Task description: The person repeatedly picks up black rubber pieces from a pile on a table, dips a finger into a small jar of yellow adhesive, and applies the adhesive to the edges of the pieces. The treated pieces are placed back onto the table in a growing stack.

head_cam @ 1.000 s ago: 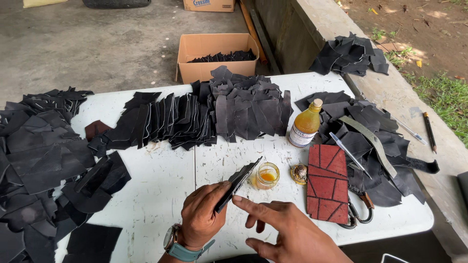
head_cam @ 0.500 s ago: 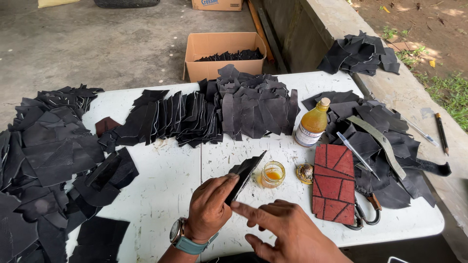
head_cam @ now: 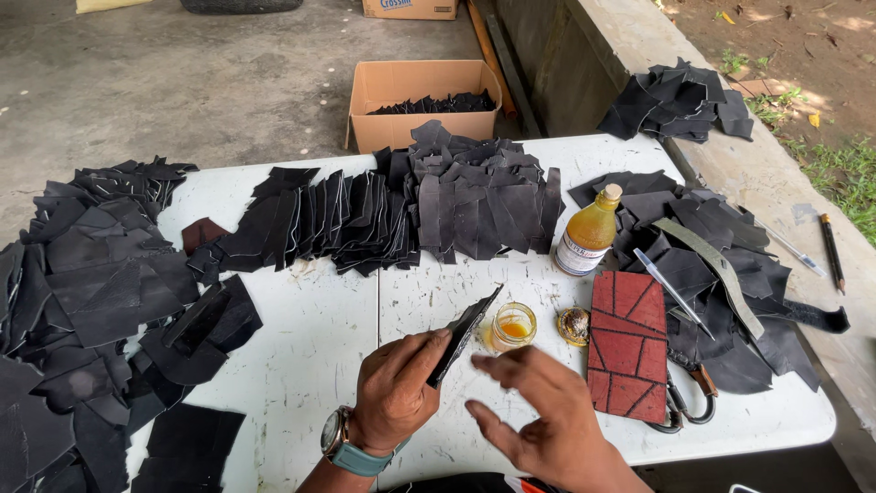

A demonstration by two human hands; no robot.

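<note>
Head view, the only one I have. My left hand (head_cam: 394,391) is closed around the lower end of a thin black leather piece (head_cam: 467,330), thumb and fingers pinching it so that it stands edge-on and tilts up to the right, over the white table (head_cam: 310,365). My right hand (head_cam: 534,411) is open with fingers spread, holds nothing, and hovers just beside the piece without touching it. A small glass jar of amber liquid (head_cam: 512,326) stands just right of the piece's upper end, with a small round metal lid (head_cam: 575,325) beside it and an amber plastic bottle with a pale cap (head_cam: 589,233) further back. A red patterned rectangular panel (head_cam: 627,345) lies to the right, near the jar.

Judgement on handling: the piece is thin and will flex, so the pinch should stay low and firm, and the free fingers should meet it from the side, well clear of the open jar, which could tip.

Not assessable: the face of the piece, seen only edge-on; the right fingertips, blurred; both forearms, cut off at the bottom edge; the scissors (head_cam: 680,402), mostly hidden under the panel and black scraps (head_cam: 730,319); the contents of the cardboard box (head_cam: 420,100), too dark to sort
</note>
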